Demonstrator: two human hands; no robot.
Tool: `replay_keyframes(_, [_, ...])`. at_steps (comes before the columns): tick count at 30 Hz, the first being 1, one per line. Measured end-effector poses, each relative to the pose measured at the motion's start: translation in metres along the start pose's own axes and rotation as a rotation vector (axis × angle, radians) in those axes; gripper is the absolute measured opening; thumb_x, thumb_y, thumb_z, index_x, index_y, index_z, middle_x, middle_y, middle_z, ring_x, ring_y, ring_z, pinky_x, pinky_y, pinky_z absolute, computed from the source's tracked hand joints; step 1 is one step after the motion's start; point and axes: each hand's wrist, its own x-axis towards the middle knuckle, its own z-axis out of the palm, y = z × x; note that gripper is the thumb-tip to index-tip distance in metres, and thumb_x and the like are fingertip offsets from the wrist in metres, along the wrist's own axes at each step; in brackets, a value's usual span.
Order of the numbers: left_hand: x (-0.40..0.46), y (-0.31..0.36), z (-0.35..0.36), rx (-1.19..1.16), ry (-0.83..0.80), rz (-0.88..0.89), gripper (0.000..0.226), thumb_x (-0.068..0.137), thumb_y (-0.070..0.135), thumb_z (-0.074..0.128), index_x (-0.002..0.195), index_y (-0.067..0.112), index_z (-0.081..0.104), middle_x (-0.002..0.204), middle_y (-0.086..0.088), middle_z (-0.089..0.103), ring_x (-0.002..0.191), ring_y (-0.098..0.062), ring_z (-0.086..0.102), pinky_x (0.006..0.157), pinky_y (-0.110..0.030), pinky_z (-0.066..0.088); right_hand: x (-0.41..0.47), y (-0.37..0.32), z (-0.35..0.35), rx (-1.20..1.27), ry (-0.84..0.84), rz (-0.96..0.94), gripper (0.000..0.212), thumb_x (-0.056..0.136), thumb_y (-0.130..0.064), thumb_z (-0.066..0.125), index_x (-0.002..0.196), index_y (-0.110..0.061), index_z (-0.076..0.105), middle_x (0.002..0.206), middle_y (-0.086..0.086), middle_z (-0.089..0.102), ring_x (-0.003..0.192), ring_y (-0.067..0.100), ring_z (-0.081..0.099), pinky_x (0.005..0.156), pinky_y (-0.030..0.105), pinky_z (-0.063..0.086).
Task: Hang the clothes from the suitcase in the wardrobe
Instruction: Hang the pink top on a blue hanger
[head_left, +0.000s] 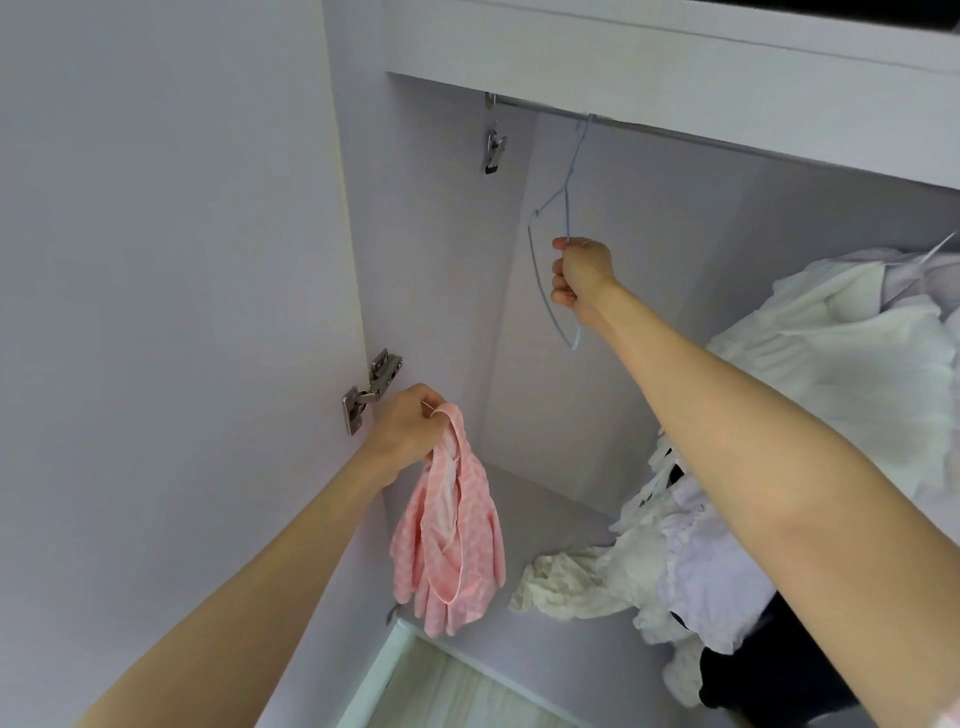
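**Taking the hanger down for the pink garment**

Nearest to us, our left hand (410, 426) is closed around the gathered top of the pink garment (449, 530), fingers curled over a bunched edge. The garment hangs straight down below that hand, its long axis vertical, its loose lower end pointing to the wardrobe floor (524, 499) and not touching it as far as we can tell.

Further in and higher, our right hand (579, 278) grips the blue wire hanger (540, 270), fist wrapped around one of its wires. The hanger's hook (584, 130) is over the rail (649, 127) above that hand. It is turned nearly edge-on to us, so its long axis runs from up near the rail down past the right hand, and one end pokes out below the fist.

We judge the step in hand to be freeing this hanger so the garment can go on it. To do it well we should lift the hook clear of the rail rather than drag it, bring it toward the left hand, and find the garment's opening before threading, since it is bunched now.

To the right of the right arm, white clothes (852, 353) already hang, with more pale fabric (566, 587) heaped below them. Up left of the right hand, a metal clip (494, 148) dangles from the rail.
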Motion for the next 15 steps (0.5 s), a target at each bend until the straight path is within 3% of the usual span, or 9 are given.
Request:
replay_keyframes(2, [0.002, 0.002, 0.006, 0.006, 0.012, 0.001, 0.008, 0.091, 0.009, 0.048, 0.091, 0.011, 0.056, 0.078, 0.000, 0.054, 0.082, -0.023, 0.058, 0.082, -0.046, 0.055, 0.006, 0.003, -0.009, -0.011, 0.035, -0.049, 0.017, 0.100, -0.014, 0.031, 0.098, -0.016, 0.048, 0.062, 0.000, 0.030, 0.037, 0.008, 0.026, 0.031, 0.010, 0.019])
replay_keyframes(6, [0.005, 0.002, 0.013, 0.029, 0.033, -0.018, 0.015, 0.090, 0.010, 0.050, 0.078, 0.018, 0.051, 0.075, 0.001, 0.053, 0.073, -0.020, 0.056, 0.080, -0.045, 0.056, 0.010, 0.013, -0.024, -0.046, 0.107, -0.152, 0.039, 0.101, -0.013, 0.028, 0.135, -0.024, 0.044, 0.072, -0.009, 0.035, 0.056, 0.007, 0.033, 0.031, 0.008, 0.026])
replay_keyframes(8, [0.007, 0.002, 0.015, 0.037, 0.050, -0.028, 0.013, 0.089, 0.011, 0.050, 0.078, 0.018, 0.050, 0.075, 0.001, 0.053, 0.076, -0.022, 0.056, 0.081, -0.045, 0.055, 0.007, 0.017, -0.032, -0.071, 0.094, -0.181, 0.043, 0.101, -0.010, 0.026, 0.139, -0.024, 0.039, 0.074, -0.009, 0.036, 0.059, 0.007, 0.035, 0.033, 0.009, 0.031])
replay_keyframes(10, [0.010, 0.002, 0.016, 0.061, 0.066, -0.033, 0.011, 0.089, 0.012, 0.050, 0.079, 0.017, 0.050, 0.076, 0.001, 0.054, 0.080, -0.024, 0.057, 0.083, -0.043, 0.054, 0.006, 0.018, -0.038, -0.083, 0.088, -0.201, 0.043, 0.097, -0.002, 0.025, 0.130, -0.021, 0.044, 0.071, -0.004, 0.039, 0.056, 0.008, 0.035, 0.038, 0.013, 0.033])
replay_keyframes(12, [0.012, 0.003, 0.022, 0.075, 0.075, -0.031, 0.007, 0.089, 0.013, 0.050, 0.082, 0.014, 0.052, 0.076, 0.000, 0.054, 0.079, -0.023, 0.055, 0.079, -0.040, 0.053, 0.006, 0.015, -0.044, -0.073, 0.105, -0.186, 0.039, 0.090, 0.005, 0.023, 0.110, -0.016, 0.048, 0.068, 0.000, 0.044, 0.053, 0.010, 0.035, 0.040, 0.016, 0.031])
replay_keyframes(15, [0.011, 0.006, 0.029, 0.128, 0.094, -0.008, 0.008, 0.090, 0.017, 0.049, 0.086, 0.011, 0.053, 0.073, 0.004, 0.051, 0.078, -0.019, 0.050, 0.070, -0.027, 0.039, 0.003, 0.018, -0.051, -0.038, 0.121, -0.125, 0.028, 0.088, 0.005, 0.030, 0.076, -0.016, 0.044, 0.063, 0.003, 0.043, 0.045, 0.010, 0.034, 0.035, 0.013, 0.024])
